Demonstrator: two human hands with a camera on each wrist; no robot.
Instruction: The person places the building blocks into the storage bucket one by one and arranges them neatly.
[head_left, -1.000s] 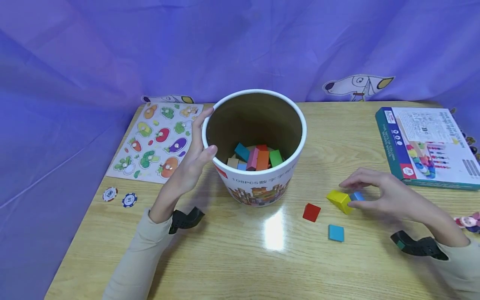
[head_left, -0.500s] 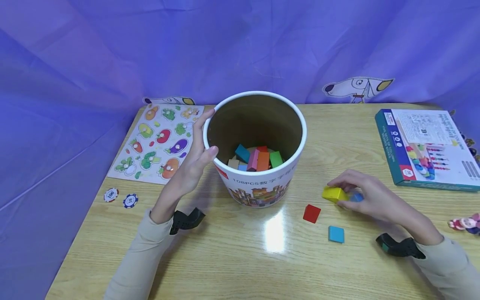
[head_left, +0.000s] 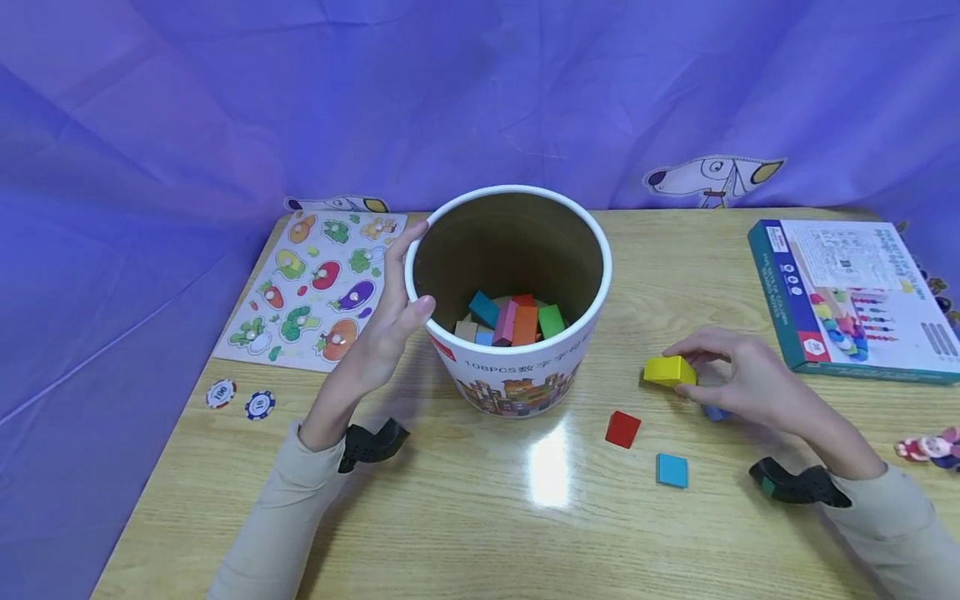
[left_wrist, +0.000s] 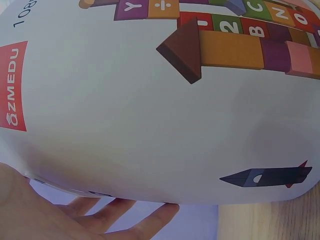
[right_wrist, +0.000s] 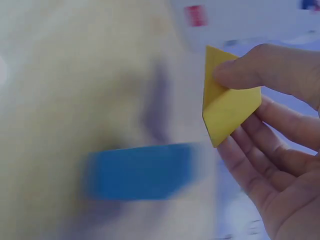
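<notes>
A tall white printed bucket (head_left: 510, 367) stands on the table with several coloured blocks (head_left: 517, 322) lying inside. My left hand (head_left: 386, 321) rests against its left side, thumb and fingertips at the rim. In the left wrist view, fairly straight fingers (left_wrist: 150, 222) lie along the bucket wall. My right hand (head_left: 735, 375) pinches a yellow block (head_left: 670, 371) between thumb and fingers, just above the table. The right wrist view shows the yellow block (right_wrist: 230, 105) with slanted faces. A blue block (head_left: 715, 412) lies below that hand, partly hidden by it.
Right of the bucket lie a red block (head_left: 622, 429) and a flat light-blue block (head_left: 672, 471). A vegetable puzzle board (head_left: 307, 292) and two poker chips (head_left: 260, 405) are at left. A toy box (head_left: 855, 292) and small figurine (head_left: 933, 448) are at right.
My right hand has moved left, closed its thumb and fingers on the yellow block and raised it slightly, turning it. The left hand stays at the bucket.
</notes>
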